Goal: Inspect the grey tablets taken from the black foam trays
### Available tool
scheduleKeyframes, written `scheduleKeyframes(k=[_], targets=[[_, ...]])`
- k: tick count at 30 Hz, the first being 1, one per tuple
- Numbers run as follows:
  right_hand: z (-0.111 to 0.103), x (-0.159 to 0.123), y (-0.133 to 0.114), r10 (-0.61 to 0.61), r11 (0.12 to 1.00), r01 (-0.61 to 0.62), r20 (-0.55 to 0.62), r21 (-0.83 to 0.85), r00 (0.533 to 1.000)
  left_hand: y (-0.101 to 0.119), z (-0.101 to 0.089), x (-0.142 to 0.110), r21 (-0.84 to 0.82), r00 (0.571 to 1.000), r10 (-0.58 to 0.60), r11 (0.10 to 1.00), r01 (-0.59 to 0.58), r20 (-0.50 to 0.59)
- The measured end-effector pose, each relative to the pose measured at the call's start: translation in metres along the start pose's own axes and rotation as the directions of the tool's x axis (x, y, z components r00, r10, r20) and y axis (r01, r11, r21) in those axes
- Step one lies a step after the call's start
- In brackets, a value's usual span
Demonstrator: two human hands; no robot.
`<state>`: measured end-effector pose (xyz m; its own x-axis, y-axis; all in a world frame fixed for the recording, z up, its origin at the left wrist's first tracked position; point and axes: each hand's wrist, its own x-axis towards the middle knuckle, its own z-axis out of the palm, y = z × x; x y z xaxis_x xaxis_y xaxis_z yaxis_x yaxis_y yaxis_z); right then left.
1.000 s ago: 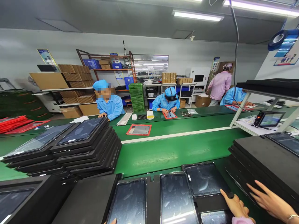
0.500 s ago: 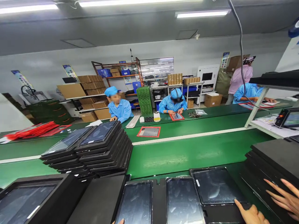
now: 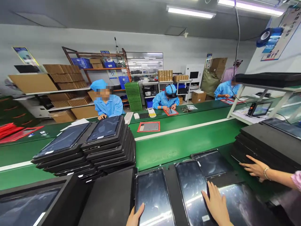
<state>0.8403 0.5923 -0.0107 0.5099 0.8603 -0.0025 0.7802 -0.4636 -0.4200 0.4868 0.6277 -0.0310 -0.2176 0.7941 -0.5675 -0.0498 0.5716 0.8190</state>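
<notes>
A black foam tray point(image 3: 169, 179) bears two dark-screened tablets, a left one point(image 3: 152, 194) and a right one point(image 3: 191, 188). My left hand point(image 3: 134, 217) grips its left side, the thumb over the left tablet's edge; most of the hand is below the frame. My right hand point(image 3: 217, 204) is at the tray's right side, thumb on the right tablet and fingers stretched along the edge. Against another tray the tray's right side lies over or close to, a rear tablet point(image 3: 213, 163) and a shiny front tablet point(image 3: 244, 204) show.
A co-worker's hand point(image 3: 255, 168) with a bracelet and pink sleeve touches the stacked black trays point(image 3: 270, 141) at right. Tall tray stacks point(image 3: 110, 147) and a black foam slab point(image 3: 108, 197) stand left. Behind runs a green conveyor point(image 3: 164, 150); people in blue work beyond it.
My view has swung rightward. The two-tablet tray has shifted slightly right and tilted. More of my hands shows, with my right hand now at its right side. The co-worker's hand remains by the right stack.
</notes>
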Motion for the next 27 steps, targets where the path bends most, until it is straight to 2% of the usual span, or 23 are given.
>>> scheduleKeyframes(k=[2,6,11,17,21,24,27], targets=[[-0.011,-0.006,-0.009,-0.016,1.000,0.018,0.064,-0.024,0.998,0.009,0.001,-0.012,-0.026,0.999,-0.040,0.999,0.041,0.023],[-0.027,-0.002,-0.014,-0.015,0.996,0.004,0.119,0.094,0.993,0.027,0.003,-0.031,-0.010,0.992,-0.111,0.994,0.112,0.057],[-0.025,0.007,-0.004,-0.035,0.994,0.021,0.136,0.108,0.990,0.028,0.000,-0.031,0.042,0.995,-0.095,0.995,0.094,0.026],[-0.022,0.012,0.006,-0.158,0.980,0.139,0.129,0.144,0.979,0.029,0.003,-0.037,-0.037,0.995,-0.098,0.994,0.098,-0.004],[-0.018,0.015,0.013,-0.213,0.971,0.205,0.060,0.121,0.975,0.036,0.007,-0.044,-0.076,0.993,-0.108,0.992,0.105,-0.040],[-0.019,0.021,0.005,-0.327,0.944,0.328,-0.037,0.043,0.944,0.039,0.009,-0.048,-0.088,0.992,-0.110,0.991,0.104,-0.066],[-0.024,0.030,-0.026,-0.500,0.864,0.503,-0.074,0.027,0.863,0.041,0.011,-0.050,-0.089,0.992,-0.105,0.991,0.098,-0.075]])
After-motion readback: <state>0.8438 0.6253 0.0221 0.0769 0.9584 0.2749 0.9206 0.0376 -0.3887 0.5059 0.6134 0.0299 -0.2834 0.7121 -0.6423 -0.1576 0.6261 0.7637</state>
